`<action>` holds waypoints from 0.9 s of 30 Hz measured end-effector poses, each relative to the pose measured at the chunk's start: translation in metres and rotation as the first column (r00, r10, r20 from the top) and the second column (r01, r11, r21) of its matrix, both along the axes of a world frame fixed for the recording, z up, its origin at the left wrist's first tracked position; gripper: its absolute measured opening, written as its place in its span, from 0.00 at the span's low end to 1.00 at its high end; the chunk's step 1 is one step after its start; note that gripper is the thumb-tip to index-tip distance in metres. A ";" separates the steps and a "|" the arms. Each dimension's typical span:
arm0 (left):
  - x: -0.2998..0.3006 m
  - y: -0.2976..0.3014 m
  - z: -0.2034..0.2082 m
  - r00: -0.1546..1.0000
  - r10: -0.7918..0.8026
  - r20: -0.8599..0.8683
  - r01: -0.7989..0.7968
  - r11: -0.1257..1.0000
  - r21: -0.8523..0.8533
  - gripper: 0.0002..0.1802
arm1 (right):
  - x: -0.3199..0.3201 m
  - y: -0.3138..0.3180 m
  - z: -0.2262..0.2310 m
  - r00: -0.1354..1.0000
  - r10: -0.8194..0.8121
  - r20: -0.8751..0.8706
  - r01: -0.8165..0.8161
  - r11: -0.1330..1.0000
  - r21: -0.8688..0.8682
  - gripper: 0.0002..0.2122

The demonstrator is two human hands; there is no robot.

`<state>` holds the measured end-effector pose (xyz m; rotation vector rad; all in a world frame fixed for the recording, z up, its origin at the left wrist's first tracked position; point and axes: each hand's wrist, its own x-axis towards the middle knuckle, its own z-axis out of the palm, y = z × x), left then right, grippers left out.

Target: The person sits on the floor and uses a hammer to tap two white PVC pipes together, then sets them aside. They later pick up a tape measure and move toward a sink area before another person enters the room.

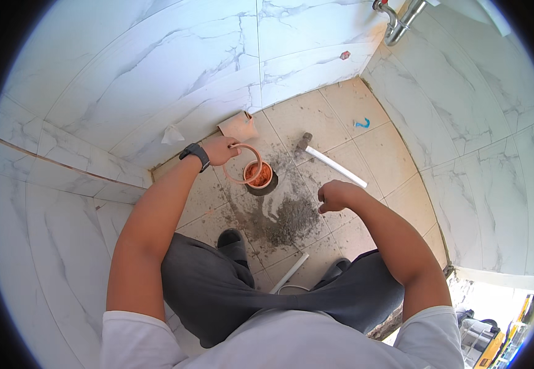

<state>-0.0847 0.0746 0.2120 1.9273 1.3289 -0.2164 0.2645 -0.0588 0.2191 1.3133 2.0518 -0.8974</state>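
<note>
Marble-patterned wall tiles [156, 67] enclose a beige tiled floor [390, 160]; grey grit [285, 215] spreads around an orange drain pipe [258, 174] set in the floor; a white-handled hammer [331, 163] lies just beyond, a torn brown scrap [238, 126] by the wall. The left hand [220, 150] is closed on a thin orange ring [242, 165] held over the pipe mouth; the right hand [334, 195] is curled into a loose fist, holding nothing visible. Seating the ring well likely means keeping it level and centred, with grit kept off the rim.
</note>
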 end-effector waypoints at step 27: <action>0.038 -0.015 0.010 0.943 0.209 0.260 -0.224 0.974 0.028 0.50 | -0.005 0.043 -0.017 0.858 -0.232 -0.459 0.393 0.871 0.295 0.21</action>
